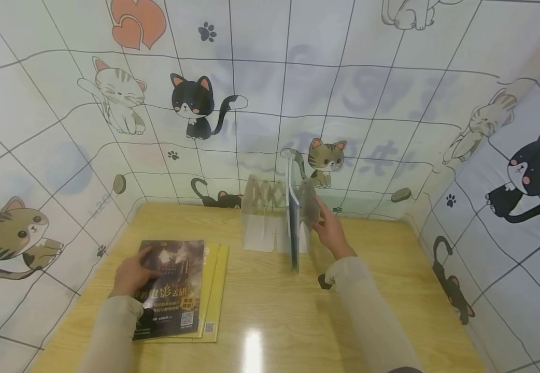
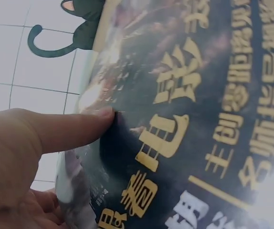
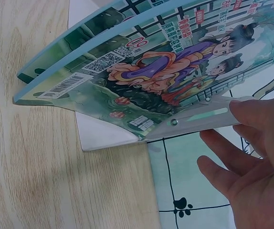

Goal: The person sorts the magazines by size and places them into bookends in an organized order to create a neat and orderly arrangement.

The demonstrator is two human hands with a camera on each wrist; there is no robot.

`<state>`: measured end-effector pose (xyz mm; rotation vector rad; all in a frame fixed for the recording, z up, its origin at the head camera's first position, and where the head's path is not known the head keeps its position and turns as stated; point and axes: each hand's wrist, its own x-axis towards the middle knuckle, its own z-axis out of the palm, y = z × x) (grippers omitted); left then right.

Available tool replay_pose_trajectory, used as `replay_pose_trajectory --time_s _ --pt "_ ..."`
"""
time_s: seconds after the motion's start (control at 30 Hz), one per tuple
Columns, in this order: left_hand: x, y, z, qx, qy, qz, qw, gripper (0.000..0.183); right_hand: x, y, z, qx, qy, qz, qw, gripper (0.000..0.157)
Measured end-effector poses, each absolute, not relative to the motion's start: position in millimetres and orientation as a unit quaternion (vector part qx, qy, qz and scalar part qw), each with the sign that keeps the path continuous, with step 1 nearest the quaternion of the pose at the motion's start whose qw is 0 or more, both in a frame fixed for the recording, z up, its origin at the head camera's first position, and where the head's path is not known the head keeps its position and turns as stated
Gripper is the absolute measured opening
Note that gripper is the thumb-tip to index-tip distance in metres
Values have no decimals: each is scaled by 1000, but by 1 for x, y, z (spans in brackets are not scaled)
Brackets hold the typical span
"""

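My left hand lies at the left edge of a dark magazine with gold lettering. In the left wrist view its thumb presses on the cover while the other fingers go under the edge. Yellow-covered booklets lie beneath that magazine. Against the back wall stands a pale expandable book rack, two thin teal picture books upright in it. With thumb and fingers my right hand pinches the rack's right end plate, beside the illustrated front cover.
The wooden table runs back to a cat-patterned fabric wall, with more such walls at both sides. Round brownish discs show low on the back wall. Light glares off the table's front.
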<state>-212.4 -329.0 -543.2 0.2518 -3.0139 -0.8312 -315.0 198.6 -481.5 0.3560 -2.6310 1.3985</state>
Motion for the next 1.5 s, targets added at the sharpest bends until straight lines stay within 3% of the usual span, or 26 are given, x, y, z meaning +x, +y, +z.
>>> replay_pose_trajectory --time_s 0.3,0.6,0.97,1.5 --pt "-211 -340 -538 67 -947 -313 -13 86 -315 199 -483 118 -876 462 68 84" --pt "-212 -348 -529 -2 -945 -324 -40 83 -314 198 -483 122 -874 466 71 84" --pt "-206 -345 -512 -38 -867 -478 -136 90 -314 200 -482 123 -879 455 79 85" --pt "-200 -320 -484 -92 -900 -422 -65 85 -314 200 -484 123 -881 451 77 85"
